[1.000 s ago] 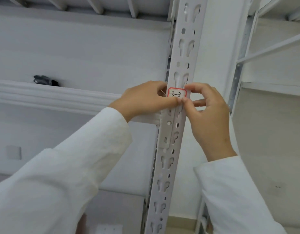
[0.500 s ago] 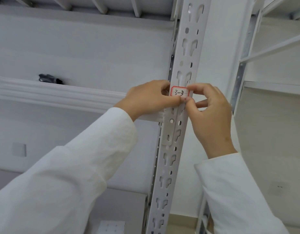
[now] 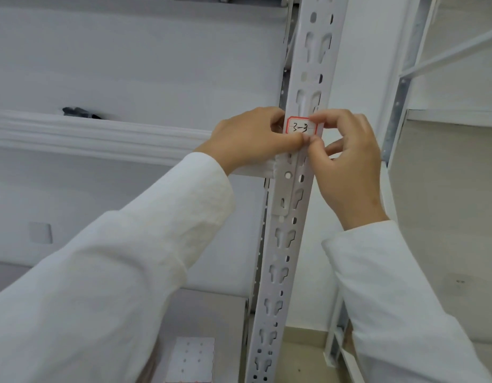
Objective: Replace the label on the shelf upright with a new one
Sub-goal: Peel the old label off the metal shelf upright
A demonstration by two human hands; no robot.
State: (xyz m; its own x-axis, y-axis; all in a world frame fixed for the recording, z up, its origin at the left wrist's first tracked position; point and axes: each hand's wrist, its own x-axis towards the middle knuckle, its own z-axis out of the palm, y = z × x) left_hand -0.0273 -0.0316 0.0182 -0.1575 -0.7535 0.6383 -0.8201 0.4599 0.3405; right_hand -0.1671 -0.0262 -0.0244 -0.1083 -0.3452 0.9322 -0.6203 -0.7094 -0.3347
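A small white label [image 3: 301, 128] with a red border and "3-3" handwritten on it sits on the front face of the white slotted shelf upright [image 3: 283, 244]. My left hand [image 3: 250, 139] comes in from the left, its thumb pressed along the label's lower edge. My right hand [image 3: 347, 161] is on the right side, index finger on the label's top right corner and thumb at its bottom edge. The two thumbs touch below the label. Both arms wear white sleeves.
A white shelf beam [image 3: 101, 136] runs left from the upright, with a small dark object [image 3: 79, 113] on the shelf behind it. A white perforated sheet [image 3: 191, 360] lies on a grey surface below. Another white rack [image 3: 405, 92] stands to the right.
Both hands stay on the label; the camera has shifted slightly, and the fingers press a little closer around the label's edges.
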